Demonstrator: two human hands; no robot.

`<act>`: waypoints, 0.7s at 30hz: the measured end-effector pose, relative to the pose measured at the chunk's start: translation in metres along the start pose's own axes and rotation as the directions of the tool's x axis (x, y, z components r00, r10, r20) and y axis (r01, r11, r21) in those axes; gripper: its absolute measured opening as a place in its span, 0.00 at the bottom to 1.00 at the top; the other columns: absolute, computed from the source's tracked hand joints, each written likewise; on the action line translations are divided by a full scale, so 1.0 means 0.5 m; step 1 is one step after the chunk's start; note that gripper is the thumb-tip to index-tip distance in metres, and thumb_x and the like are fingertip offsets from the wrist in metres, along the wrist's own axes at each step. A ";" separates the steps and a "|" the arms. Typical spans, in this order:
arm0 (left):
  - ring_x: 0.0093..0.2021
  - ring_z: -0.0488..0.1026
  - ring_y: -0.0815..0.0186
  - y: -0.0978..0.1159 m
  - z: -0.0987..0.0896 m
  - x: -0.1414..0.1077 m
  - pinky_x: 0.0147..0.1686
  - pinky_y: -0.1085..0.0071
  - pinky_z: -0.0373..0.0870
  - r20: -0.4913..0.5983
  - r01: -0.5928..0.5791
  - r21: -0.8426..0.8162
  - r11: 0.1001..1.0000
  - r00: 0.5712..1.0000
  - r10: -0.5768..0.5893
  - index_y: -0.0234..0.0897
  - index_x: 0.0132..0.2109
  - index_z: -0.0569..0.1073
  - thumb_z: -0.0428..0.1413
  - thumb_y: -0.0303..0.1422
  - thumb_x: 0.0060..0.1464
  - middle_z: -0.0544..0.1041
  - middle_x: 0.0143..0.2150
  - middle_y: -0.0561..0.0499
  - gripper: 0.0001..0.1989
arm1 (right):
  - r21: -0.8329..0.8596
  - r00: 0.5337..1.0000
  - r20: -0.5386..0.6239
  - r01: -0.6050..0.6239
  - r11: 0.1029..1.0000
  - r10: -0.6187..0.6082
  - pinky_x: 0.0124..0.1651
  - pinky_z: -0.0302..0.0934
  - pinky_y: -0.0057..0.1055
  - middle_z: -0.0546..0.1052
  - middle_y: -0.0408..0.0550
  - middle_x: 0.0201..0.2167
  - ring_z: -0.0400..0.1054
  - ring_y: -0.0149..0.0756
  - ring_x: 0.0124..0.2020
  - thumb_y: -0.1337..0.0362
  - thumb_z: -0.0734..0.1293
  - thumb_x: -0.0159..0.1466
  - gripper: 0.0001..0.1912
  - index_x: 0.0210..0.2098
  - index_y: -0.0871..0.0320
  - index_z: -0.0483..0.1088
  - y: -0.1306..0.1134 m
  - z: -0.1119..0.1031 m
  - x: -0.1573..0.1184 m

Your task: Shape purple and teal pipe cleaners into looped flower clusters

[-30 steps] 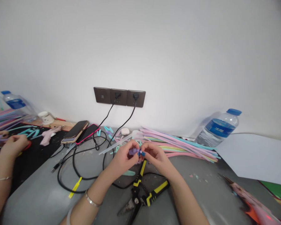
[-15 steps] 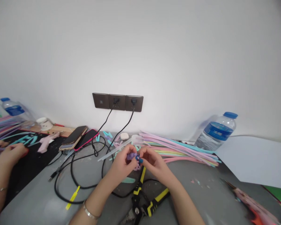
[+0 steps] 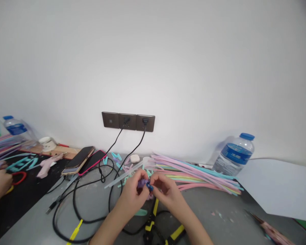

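Observation:
My left hand (image 3: 135,189) is closed, fingers pinched around a small purple fuzzy pipe-cleaner piece (image 3: 142,183). Against it, my right hand (image 3: 165,190) pinches at the same piece, where dark blue (image 3: 149,186) shows between the fingertips; whether that is part of the piece or painted nails I cannot tell. A bit of pink shows just under the fingers. Yellow-and-black handled pliers (image 3: 150,225) lie on the grey table below both hands, their lower part cut off by the frame.
Pastel pipe cleaners (image 3: 193,172) lie behind my hands, beside a water bottle (image 3: 234,154) and white paper (image 3: 277,187). Black cables (image 3: 75,204) loop at left near two phones (image 3: 79,160). A co-worker's hand (image 3: 0,185) is by red-handled scissors (image 3: 19,177). A pink-handled tool (image 3: 271,231) lies right.
The view has tilted up, so everything sits lower. My hands stay together on the purple piece, with fingers slightly shifted. At left, the co-worker's hand has moved and scissors now show.

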State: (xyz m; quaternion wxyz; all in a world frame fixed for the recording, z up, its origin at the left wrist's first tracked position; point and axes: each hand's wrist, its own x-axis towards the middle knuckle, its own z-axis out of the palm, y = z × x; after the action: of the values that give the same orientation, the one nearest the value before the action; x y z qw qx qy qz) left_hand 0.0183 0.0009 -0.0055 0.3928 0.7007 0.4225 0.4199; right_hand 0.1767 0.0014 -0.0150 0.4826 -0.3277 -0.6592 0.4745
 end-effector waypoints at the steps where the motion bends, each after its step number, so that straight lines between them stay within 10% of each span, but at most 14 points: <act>1: 0.25 0.62 0.70 -0.001 0.000 0.000 0.24 0.76 0.56 0.001 0.001 -0.008 1.000 1.000 -0.001 0.39 0.34 0.63 0.50 0.25 0.50 0.64 0.26 0.57 0.05 | -0.003 1.000 0.002 0.007 1.000 -0.007 0.32 0.59 0.28 0.67 0.42 0.28 0.64 0.32 0.28 0.65 0.65 0.62 0.03 0.32 0.56 0.65 -0.001 0.000 0.000; 21: 0.23 0.60 0.69 0.003 0.002 -0.005 0.24 0.74 0.53 -0.003 -0.061 0.187 0.980 0.998 0.062 0.39 0.31 0.62 0.48 0.21 0.44 0.61 0.24 0.57 0.08 | -0.097 0.998 -0.018 -0.064 0.993 0.062 0.28 0.56 0.24 0.68 0.38 0.22 0.63 0.30 0.24 0.75 0.64 0.51 0.07 0.27 0.56 0.65 0.007 0.003 0.003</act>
State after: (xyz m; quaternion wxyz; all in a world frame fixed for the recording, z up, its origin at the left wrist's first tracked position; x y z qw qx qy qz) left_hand 0.0187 -0.0024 -0.0049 0.3104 0.7454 0.4398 0.3932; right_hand 0.1748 0.0035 -0.0178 0.4556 -0.3751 -0.6674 0.4542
